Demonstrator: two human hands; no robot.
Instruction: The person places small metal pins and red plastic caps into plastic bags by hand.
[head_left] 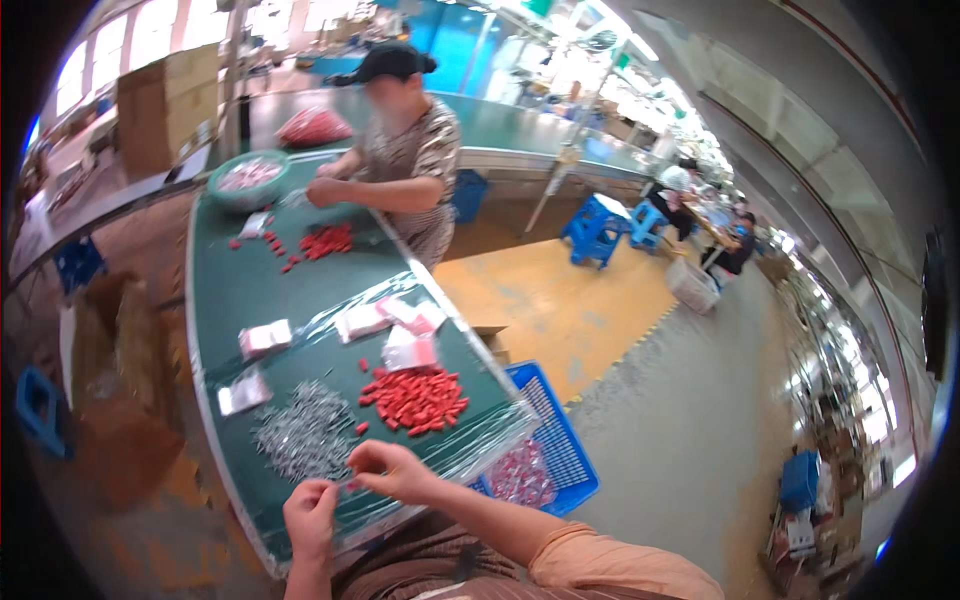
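Note:
Near the front edge of the green-topped table, my left hand (312, 508) is closed in a pinch on what looks like a small clear plastic bag (346, 485) with a spot of red at it. My right hand (394, 473) meets it from the right, thumb and fingers curled together; what they pinch is too small to make out. Just beyond my hands lies a heap of grey metal screws (303, 432). To its right is a pile of red plastic plugs (413, 400). Stacks of flat clear bags (411, 348) rest behind the plugs.
More bag packs (265, 338) lie on the table's left side. A blue basket (572, 455) of filled bags stands by the right edge. Across the table (240, 290), a co-worker (405, 165) handles something near loose red plugs (326, 241) and a green basin (247, 181). Blue stools (597, 228) stand beyond.

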